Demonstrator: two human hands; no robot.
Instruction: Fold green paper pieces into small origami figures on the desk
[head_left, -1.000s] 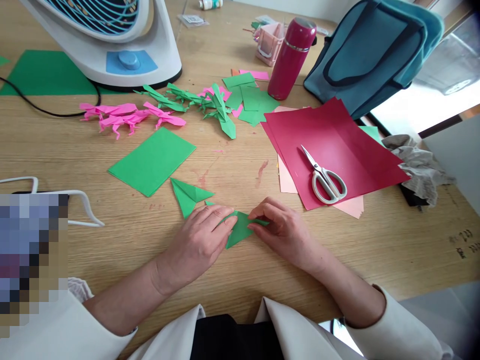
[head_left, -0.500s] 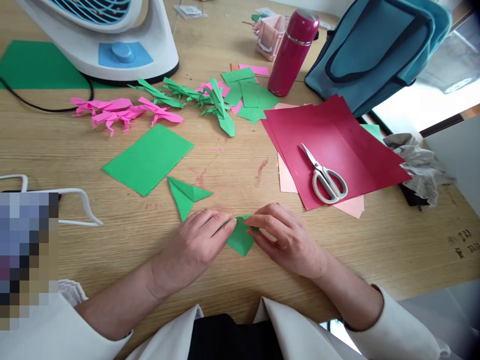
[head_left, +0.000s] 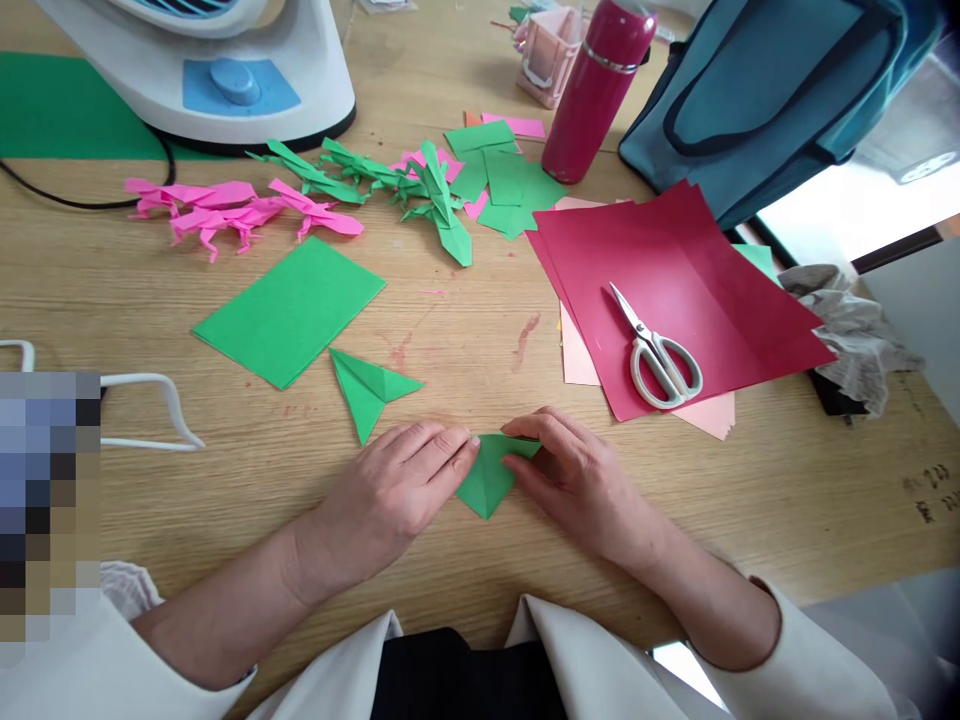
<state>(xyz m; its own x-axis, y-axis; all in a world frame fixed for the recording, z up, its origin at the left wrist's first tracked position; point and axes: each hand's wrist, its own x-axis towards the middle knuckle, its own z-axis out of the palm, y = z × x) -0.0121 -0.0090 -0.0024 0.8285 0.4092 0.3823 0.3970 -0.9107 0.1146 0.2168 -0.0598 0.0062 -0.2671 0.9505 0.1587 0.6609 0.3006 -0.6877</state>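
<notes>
A small folded green paper piece [head_left: 486, 482] lies on the wooden table [head_left: 225, 480] near its front edge, its point towards me. My left hand [head_left: 394, 490] presses its fingertips on the piece's left edge. My right hand [head_left: 581, 480] pinches the piece's upper right edge with thumb and fingers. Both hands hold the same piece flat against the table. Another folded green triangle [head_left: 369, 387] lies just up and left of my left hand, untouched.
A flat green sheet [head_left: 289, 310] lies left of centre. Behind it lie pink [head_left: 225, 212] and green [head_left: 390, 185] folded figures and green scraps. Red sheets [head_left: 675, 290] with scissors [head_left: 658, 350] lie right. A fan base [head_left: 225, 80], magenta bottle [head_left: 596, 90] and blue bag [head_left: 765, 90] stand behind.
The green piece was turned between my hands: its long point lay to the lower left a second ago and is now tucked into a compact shape pointing towards me. Both hands stayed on it.
</notes>
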